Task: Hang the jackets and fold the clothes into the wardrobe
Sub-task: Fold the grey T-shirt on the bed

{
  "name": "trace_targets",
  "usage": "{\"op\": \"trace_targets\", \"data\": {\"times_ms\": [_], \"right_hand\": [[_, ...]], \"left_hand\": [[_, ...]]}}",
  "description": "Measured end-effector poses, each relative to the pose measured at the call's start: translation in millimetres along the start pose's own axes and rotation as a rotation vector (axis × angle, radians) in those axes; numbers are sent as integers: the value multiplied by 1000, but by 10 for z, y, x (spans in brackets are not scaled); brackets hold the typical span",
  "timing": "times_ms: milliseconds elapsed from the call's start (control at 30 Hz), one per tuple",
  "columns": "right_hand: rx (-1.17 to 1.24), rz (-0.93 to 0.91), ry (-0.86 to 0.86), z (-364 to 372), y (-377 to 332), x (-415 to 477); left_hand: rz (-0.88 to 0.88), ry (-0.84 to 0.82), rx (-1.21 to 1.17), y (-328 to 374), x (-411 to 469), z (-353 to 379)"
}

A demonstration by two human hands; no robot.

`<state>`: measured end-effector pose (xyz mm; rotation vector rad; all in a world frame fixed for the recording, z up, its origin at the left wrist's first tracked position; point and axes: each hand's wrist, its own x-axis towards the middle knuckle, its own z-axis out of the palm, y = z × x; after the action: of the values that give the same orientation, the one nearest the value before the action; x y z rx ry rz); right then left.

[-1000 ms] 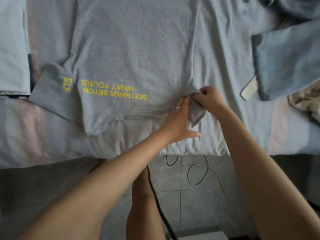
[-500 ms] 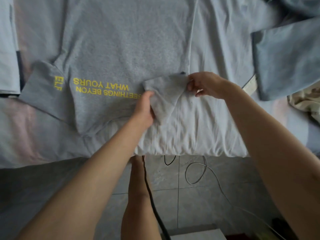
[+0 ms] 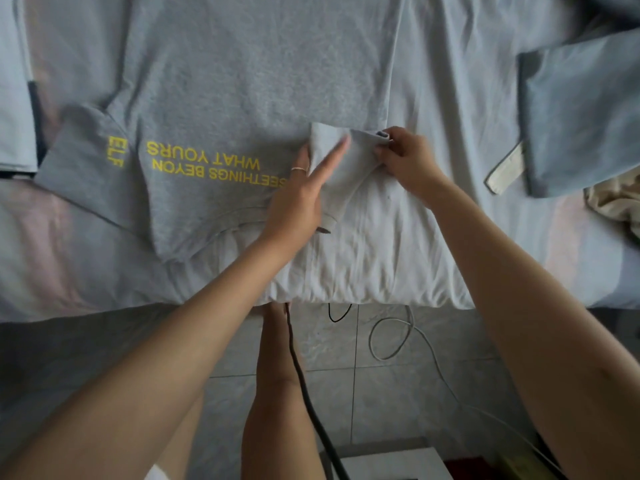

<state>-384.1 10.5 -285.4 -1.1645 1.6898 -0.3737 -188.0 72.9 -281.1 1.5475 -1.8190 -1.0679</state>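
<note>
A grey T-shirt [image 3: 249,81] with yellow lettering lies flat on the bed, collar toward me. Its right sleeve [image 3: 341,168] is folded inward over the body. My left hand [image 3: 304,195] lies flat on that folded sleeve with straight fingers, a ring on one finger. My right hand [image 3: 407,157] pinches the sleeve's hem at the shirt's right edge. The shirt's other sleeve [image 3: 83,168] lies spread out at the left.
The bed is covered by a pale sheet [image 3: 398,258]. A folded blue-grey garment [image 3: 581,116] lies at the right, a beige cloth [image 3: 620,199] beside it. Another folded garment [image 3: 14,98] sits at the left edge. Cables [image 3: 391,337] trail over the tiled floor below.
The right sleeve has been folded in over the shirt. My left hand moved from its lower edge to lie flat on top, and my right hand shifted to the hem.
</note>
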Motion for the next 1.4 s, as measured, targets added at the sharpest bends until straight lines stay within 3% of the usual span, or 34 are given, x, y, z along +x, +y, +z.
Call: {"op": "trace_targets", "data": {"times_ms": [167, 234, 334, 467, 601, 734, 834, 968, 1135, 1201, 1301, 1401], "right_hand": [[166, 44, 107, 108, 30, -15], [122, 13, 167, 158, -19, -62], [-91, -86, 221, 212, -55, -160], [-278, -226, 290, 261, -35, -234], [-789, -469, 494, 403, -16, -271], [-893, -684, 207, 597, 4, -297], [-1050, -541, 29, 627, 90, -260], [-1126, -292, 2, 500, 116, -153], [-1147, -185, 53, 558, 59, -191], [-1109, -164, 51, 569, 24, -194], [-1012, -169, 75, 570, -37, -182], [-875, -236, 207, 552, -121, -165]], "left_hand": [[-66, -141, 212, -245, 8, -26], [-92, -181, 292, -231, 6, -50], [-102, -209, 356, -238, -43, -41], [-75, -190, 240, -316, -61, -64], [0, -86, 330, -344, -75, -77], [68, -8, 708, -357, -127, -35], [200, -144, 757, -508, -109, -51], [233, -332, 838, -661, 7, -182], [297, -429, 793, -711, 136, -388], [217, -355, 622, -702, 209, -445], [22, -109, 251, -657, 323, -479], [-64, -106, 132, -551, 375, -429]]}}
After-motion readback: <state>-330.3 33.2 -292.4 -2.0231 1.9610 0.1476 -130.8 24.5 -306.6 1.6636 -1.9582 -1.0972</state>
